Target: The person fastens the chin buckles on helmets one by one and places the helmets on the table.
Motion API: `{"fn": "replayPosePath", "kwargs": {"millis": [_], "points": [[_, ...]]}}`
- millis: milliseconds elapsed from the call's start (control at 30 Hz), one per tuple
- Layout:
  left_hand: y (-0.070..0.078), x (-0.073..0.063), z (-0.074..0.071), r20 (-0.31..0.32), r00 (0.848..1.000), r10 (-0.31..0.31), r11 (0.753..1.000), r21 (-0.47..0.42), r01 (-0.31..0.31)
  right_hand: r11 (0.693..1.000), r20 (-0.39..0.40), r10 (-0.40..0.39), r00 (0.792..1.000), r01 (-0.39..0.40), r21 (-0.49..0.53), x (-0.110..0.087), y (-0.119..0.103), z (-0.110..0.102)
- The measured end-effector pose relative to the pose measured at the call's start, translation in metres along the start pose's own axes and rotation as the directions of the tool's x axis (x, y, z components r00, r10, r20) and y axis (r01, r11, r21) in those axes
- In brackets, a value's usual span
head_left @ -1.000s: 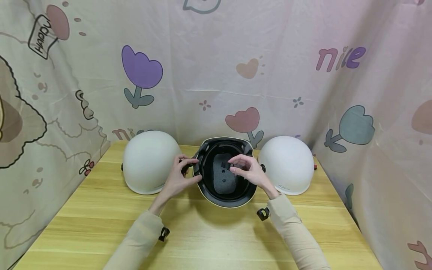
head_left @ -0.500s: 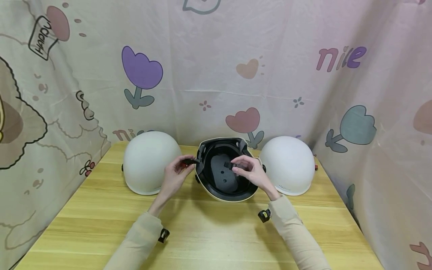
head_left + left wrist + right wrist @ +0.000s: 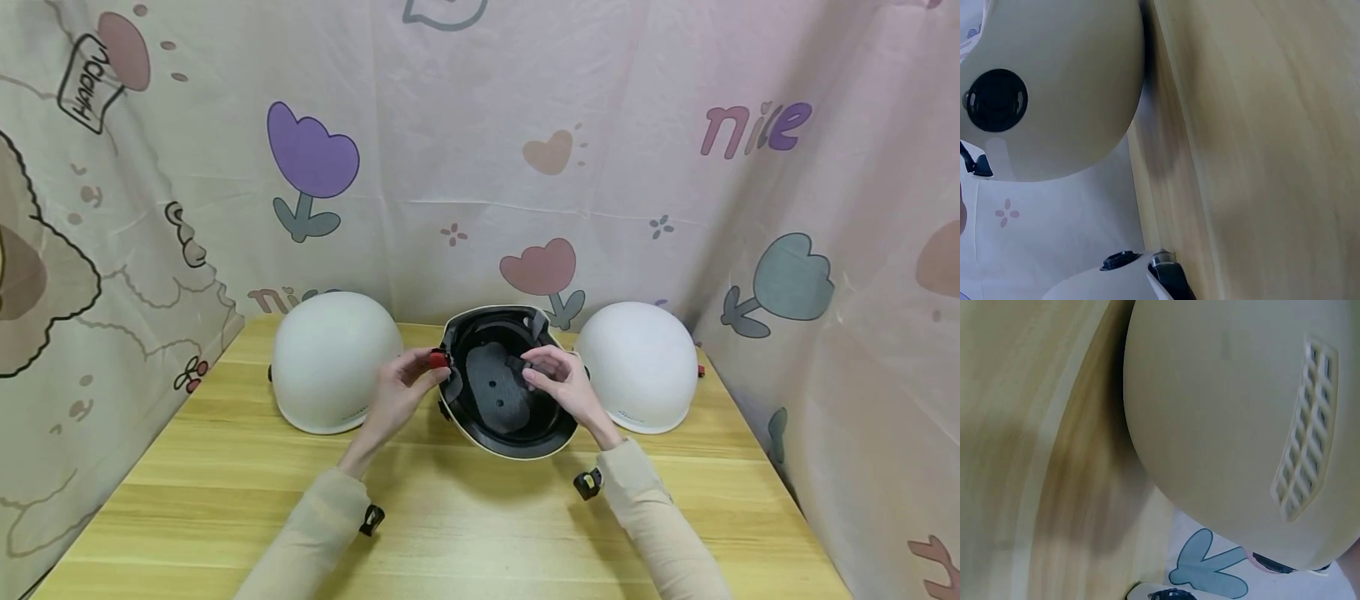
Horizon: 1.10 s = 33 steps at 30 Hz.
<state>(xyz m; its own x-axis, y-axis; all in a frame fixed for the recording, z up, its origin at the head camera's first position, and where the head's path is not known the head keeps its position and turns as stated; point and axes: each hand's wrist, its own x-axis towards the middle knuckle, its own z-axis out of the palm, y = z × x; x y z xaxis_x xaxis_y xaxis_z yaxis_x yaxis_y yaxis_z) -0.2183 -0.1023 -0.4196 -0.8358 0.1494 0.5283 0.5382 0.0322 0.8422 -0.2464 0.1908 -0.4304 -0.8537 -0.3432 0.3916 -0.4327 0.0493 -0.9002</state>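
Observation:
An upturned white helmet [image 3: 517, 450] sits mid-table, its black lining facing up. At its left rim my left hand [image 3: 393, 400] pinches a red buckle piece [image 3: 438, 359] between thumb and fingers. Over the lining, my right hand [image 3: 568, 387] pinches a small black buckle end [image 3: 516, 364] of the chin strap. In the left wrist view the helmet's shell [image 3: 1079, 112] shows a round black knob [image 3: 997, 100]. The right wrist view has its shell [image 3: 1222, 425] with a slotted vent [image 3: 1307, 431]; both hands lie mostly outside the wrist views.
Two more white helmets rest dome up on the wooden table [image 3: 480, 533]: one to the left [image 3: 333, 362], one close on the right [image 3: 637, 367]. A printed curtain [image 3: 465, 150] hangs behind and along the sides.
My left hand drew a black strap piece outward, then came back to the rim, where the red buckle now shows. The helmet has turned slightly; my right hand has shifted a little right.

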Motion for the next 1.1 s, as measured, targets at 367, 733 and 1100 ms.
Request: {"fn": "replayPosePath", "kwargs": {"millis": [367,733,1100], "points": [[0.002,0.007,0.018,0.279,0.959,0.04,0.997,0.046,-0.055,0.996,-0.034,-0.058,0.998,0.06,0.072,-0.004,0.011,0.0],[0.007,0.014,0.025,0.31,0.95,0.021,0.991,0.118,-0.06,0.993,-0.043,-0.065,0.997,0.069,0.095,-0.003,0.015,0.0],[0.011,0.015,0.026,0.388,0.906,-0.17,0.97,0.226,0.085,0.993,-0.042,-0.063,0.997,0.066,0.094,-0.004,0.012,0.003]]}}
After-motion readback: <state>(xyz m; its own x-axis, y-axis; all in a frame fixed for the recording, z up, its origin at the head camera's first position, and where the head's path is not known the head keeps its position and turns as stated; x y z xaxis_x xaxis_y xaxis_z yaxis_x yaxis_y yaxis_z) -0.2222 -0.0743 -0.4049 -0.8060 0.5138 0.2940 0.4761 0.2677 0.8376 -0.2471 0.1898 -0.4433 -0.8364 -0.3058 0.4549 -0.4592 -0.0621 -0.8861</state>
